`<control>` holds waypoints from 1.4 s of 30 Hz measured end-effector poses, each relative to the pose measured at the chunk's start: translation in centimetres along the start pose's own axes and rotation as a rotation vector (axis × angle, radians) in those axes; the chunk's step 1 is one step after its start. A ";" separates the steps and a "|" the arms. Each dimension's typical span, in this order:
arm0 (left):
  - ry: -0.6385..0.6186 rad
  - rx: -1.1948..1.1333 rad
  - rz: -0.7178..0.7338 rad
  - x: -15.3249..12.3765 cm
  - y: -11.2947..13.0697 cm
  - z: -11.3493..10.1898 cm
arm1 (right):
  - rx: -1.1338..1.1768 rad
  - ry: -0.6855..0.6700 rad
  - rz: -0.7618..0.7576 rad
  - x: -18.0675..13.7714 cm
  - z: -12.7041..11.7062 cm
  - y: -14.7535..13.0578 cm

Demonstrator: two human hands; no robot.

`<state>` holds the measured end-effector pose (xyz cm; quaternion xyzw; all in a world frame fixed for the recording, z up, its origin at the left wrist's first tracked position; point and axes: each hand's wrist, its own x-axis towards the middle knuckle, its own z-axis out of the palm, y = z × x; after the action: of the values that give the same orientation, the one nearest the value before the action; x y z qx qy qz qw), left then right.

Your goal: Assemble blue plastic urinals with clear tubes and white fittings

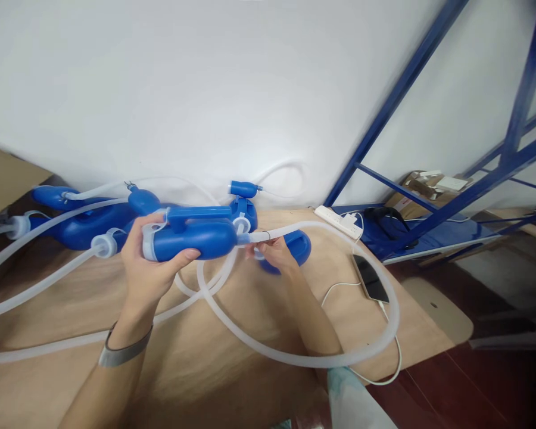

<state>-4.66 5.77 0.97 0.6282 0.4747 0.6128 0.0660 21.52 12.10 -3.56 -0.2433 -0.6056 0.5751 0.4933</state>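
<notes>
My left hand (154, 256) is wrapped around a blue plastic bottle (196, 238) with a long handle along its top and a whitish cap at its left end. A translucent hose (310, 225) runs from the bottle's right nozzle and loops widely over the table. Just right of that nozzle my right hand (274, 253) has its fingers closed at the hose, beside a thin wire clip (264, 233); its fingertips are partly hidden and blurred. Behind the right hand lies another blue bottle (298, 247). A further blue bottle (243, 189) with a hose stands against the wall.
Several blue bottles (84, 226) with hoses crowd the left side, near a cardboard box (9, 179). On the right of the wooden table (232, 381) are a power strip (339, 221) and a phone (370, 277) with a cable. A blue metal rack (397, 95) stands beyond.
</notes>
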 end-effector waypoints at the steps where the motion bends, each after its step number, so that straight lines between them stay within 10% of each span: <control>1: 0.033 -0.008 0.003 0.0 0.3 0.0 | -0.007 -0.025 0.000 0.0 -0.1 0.0; 7: 0.114 -0.051 -0.034 0.3 0.4 0.1 | 0.095 -0.202 -0.015 -0.2 -0.1 -0.4; 29: 0.102 -0.018 -0.037 0.1 1.1 0.1 | -0.448 0.003 -0.033 -1.3 3.1 -5.2; 42: -0.068 -0.124 0.403 0.9 0.5 -0.3 | -0.346 -0.111 0.168 -2.0 3.0 -6.8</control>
<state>-4.85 6.00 2.05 0.7254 0.2985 0.6202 -0.0034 21.56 7.56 2.63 -0.3420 -0.6992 0.5143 0.3600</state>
